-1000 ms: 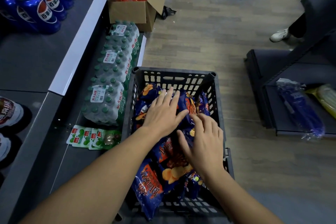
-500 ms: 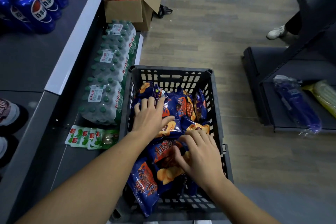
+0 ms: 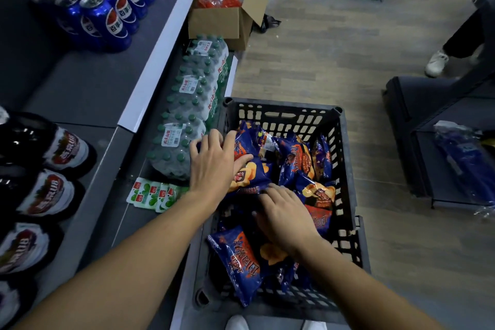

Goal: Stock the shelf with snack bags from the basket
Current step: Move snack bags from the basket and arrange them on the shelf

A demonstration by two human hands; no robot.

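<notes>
A dark plastic basket [image 3: 281,109] stands on the floor in front of me, holding several blue snack bags [image 3: 308,166] with orange print. My left hand [image 3: 211,169] is at the basket's left rim and grips a blue bag [image 3: 250,175] from above, thumb curled over its face. My right hand [image 3: 284,214] is in the middle of the basket, its bent fingers pinching the lower edge of the same bundle. Another bag [image 3: 235,257] lies at the near end. The grey shelf [image 3: 91,83] runs along the left.
Blue cans [image 3: 107,8] and dark bottles [image 3: 48,190] stand on the shelf. Shrink-wrapped water packs [image 3: 192,104] and green-white packets [image 3: 152,195] lie beside the basket. An open cardboard box [image 3: 219,24] stands beyond. A dark rack [image 3: 428,142] and a person's shoe [image 3: 436,61] are at the right.
My left hand has moved left to the basket's rim and closed on a bag. My right hand slid nearer and took hold of the bundle's lower edge. The bags have shifted.
</notes>
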